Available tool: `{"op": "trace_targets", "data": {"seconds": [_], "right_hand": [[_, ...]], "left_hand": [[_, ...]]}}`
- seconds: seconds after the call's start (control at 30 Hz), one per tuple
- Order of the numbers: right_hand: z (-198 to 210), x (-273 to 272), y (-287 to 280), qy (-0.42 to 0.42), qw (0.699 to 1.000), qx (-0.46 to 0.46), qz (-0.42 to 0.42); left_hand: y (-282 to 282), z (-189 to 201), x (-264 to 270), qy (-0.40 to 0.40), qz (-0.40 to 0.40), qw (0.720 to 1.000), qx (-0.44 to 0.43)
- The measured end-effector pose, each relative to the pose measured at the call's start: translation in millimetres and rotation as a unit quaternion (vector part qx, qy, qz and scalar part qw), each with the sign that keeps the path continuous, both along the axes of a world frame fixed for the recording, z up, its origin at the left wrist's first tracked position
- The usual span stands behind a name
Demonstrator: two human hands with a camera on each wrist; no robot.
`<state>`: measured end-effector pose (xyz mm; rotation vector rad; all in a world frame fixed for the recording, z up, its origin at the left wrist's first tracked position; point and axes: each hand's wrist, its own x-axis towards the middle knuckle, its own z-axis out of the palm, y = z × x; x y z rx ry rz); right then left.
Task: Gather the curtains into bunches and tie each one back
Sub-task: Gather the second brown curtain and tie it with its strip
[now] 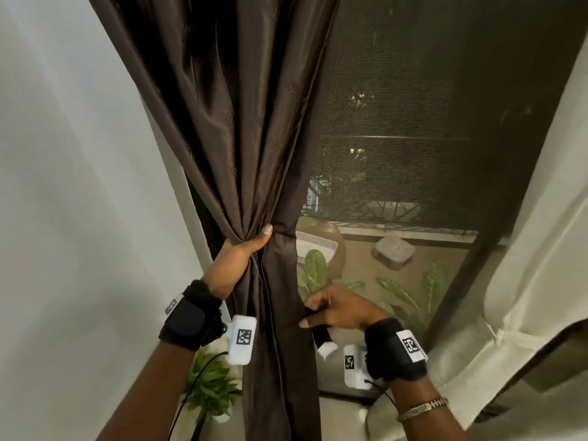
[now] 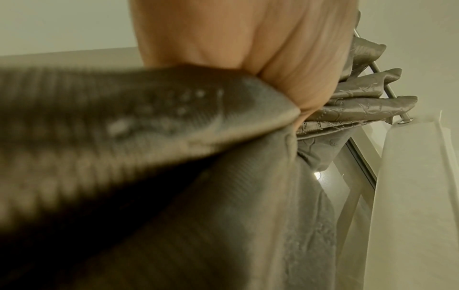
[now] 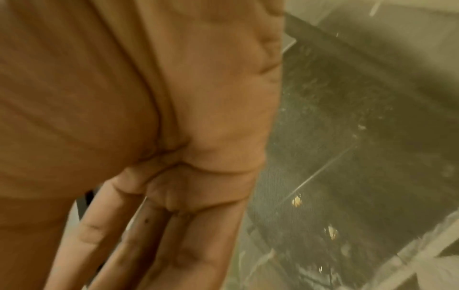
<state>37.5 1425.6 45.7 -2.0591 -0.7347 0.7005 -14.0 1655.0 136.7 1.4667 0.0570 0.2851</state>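
A dark brown curtain (image 1: 241, 122) hangs left of the window, pulled into a bunch at waist height. My left hand (image 1: 241, 253) grips that bunch from the left, thumb across the front folds. The left wrist view shows the palm (image 2: 248, 49) pressed into the grey-brown folds (image 2: 223, 215). My right hand (image 1: 337, 308) is just right of the curtain's edge, below the bunch. It pinches a black tie-back strap (image 1: 319, 334) whose white end hangs down. In the right wrist view only the palm and fingers (image 3: 149, 98) show; the strap is hidden.
A cream curtain (image 1: 541, 249) hangs at the right. Between the two curtains is a dark mesh window screen (image 1: 397, 122), with leafy plants (image 1: 397, 291) outside. A small green plant (image 1: 210, 386) sits low by the white wall (image 1: 63, 186). The curtain rod (image 2: 380, 72) runs overhead.
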Motion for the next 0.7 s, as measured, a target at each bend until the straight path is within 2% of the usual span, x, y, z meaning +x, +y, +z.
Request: {"op": "trace_targets", "data": {"seconds": [0.1, 0.2, 0.3, 0.43, 0.53, 0.7], "right_hand": [[17.9, 9.4, -24.1, -0.018, 0.998, 0.007, -0.059], [34.1, 17.1, -44.5, -0.036, 0.991, 0.074, -0.102], [41.7, 16.9, -50.5, -0.014, 0.991, 0.091, -0.098], [28.7, 13.9, -43.2, -0.041, 0.989, 0.092, -0.111], [21.3, 10.7, -34.6, -0.01, 0.985, 0.117, -0.128], [8.4, 22.0, -25.9, -0.122, 0.965, 0.119, -0.198]], "left_hand": [[1.7, 0.6, 0.4, -0.003, -0.004, 1.0, -0.005], [-3.1, -0.2, 0.5, -0.016, -0.011, 1.0, -0.014], [-10.1, -5.6, -3.3, -0.011, -0.028, 0.999, -0.029], [-10.1, -34.3, -8.5, 0.016, -0.054, 0.993, 0.105], [-6.5, -48.3, -7.2, 0.039, -0.05, 0.991, 0.116], [-14.0, -69.6, -11.7, 0.102, -0.079, 0.988, 0.081]]}}
